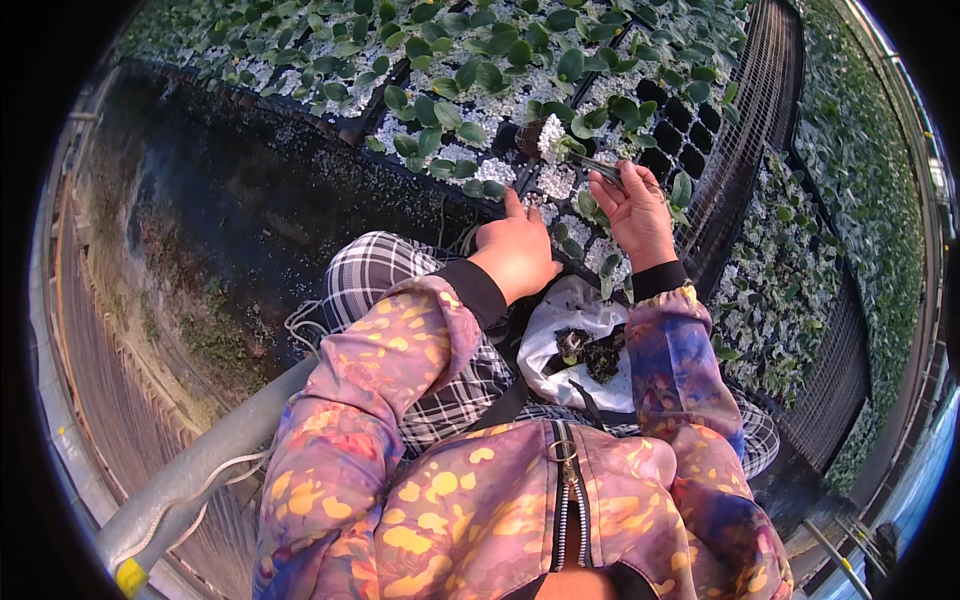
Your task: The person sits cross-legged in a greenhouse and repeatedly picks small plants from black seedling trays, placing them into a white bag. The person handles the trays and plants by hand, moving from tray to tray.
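In the head view, black seedling trays [517, 161] filled with white granules and broad-leaved seedlings [431, 112] lie before me. My left hand [517, 247] rests at the near edge of a tray, its index fingertip at a granule-topped cell; it seems to hold nothing. My right hand [636, 206], to the right, pinches a thin tool [596, 164], perhaps tweezers, pointing left. At the tool's far end is a seedling plug [550, 139] with white granules on top and dark blurred soil. Whether the tool grips it is unclear. Several empty dark cells [679, 139] show beyond my right hand.
An open white bag [544, 352] with dark soil clumps [604, 356] sits in front of my lap. Wire mesh benching [750, 112] runs at the right, with more seedling trays [780, 285] beyond. A thick metal pipe [217, 442] with cord lies at lower left.
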Motion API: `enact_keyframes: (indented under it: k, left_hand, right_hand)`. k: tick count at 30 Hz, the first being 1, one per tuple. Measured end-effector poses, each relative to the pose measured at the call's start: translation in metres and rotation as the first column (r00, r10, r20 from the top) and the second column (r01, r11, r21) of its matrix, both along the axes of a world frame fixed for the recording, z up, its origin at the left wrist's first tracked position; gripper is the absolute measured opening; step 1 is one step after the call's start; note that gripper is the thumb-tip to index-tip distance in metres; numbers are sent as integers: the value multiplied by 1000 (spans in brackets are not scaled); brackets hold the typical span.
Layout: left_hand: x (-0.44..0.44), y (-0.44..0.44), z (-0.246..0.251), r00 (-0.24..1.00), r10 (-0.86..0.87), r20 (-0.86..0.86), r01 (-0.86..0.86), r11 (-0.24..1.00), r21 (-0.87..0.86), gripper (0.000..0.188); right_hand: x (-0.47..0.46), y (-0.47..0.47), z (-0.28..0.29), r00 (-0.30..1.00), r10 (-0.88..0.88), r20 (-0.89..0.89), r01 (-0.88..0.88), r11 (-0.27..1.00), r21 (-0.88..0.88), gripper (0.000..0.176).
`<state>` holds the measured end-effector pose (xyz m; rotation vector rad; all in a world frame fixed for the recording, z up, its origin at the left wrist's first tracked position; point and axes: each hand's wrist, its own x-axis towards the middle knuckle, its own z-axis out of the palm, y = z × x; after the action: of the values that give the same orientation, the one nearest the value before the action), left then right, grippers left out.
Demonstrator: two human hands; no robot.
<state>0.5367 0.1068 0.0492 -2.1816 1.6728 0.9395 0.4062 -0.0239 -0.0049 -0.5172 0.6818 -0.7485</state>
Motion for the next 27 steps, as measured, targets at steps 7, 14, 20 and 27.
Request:
enact_keyframes:
  k: [7, 14, 20, 27]
  left_hand:
    - [-11, 8, -2, 999, 36, 19, -36, 999, -17, 77]
    - [-23, 10, -2, 998, 58, 21, -56, 996, -76, 76]
    - [-18, 34, -12, 990, 137, 11, -136, 988, -71, 77]
    - [-35, 39, -19, 971, 237, 2, -236, 968, -91, 84]
  right_hand:
    - [-169, 63, 105, 852, 24, -524, -219, 924, -315, 7]
    - [-207, 140, 83, 391, -183, -902, -500, 780, -375, 15]
    - [-101, 109, 112, 835, -205, -511, -180, 775, -606, 4]
    - [17, 59, 55, 746, -159, -647, -462, 576, -674, 10]
